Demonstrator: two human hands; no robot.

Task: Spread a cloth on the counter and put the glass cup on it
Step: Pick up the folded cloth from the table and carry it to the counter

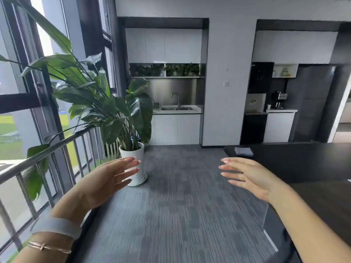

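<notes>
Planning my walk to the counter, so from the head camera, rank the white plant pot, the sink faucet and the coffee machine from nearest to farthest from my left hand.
1. White plant pot: on the floor, just beyond the left hand.
2. Sink faucet: across the room, at the back counter, centre.
3. Coffee machine: far right, on the other counter; roughly as deep as the faucet but much farther sideways.

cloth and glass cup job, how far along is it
Nothing looks done yet: no cloth or glass cup shows. The left hand and right hand are open and empty, out over the carpet. The sink counter is across the room. Fetching, spreading the cloth and placing the cup remain.
</notes>
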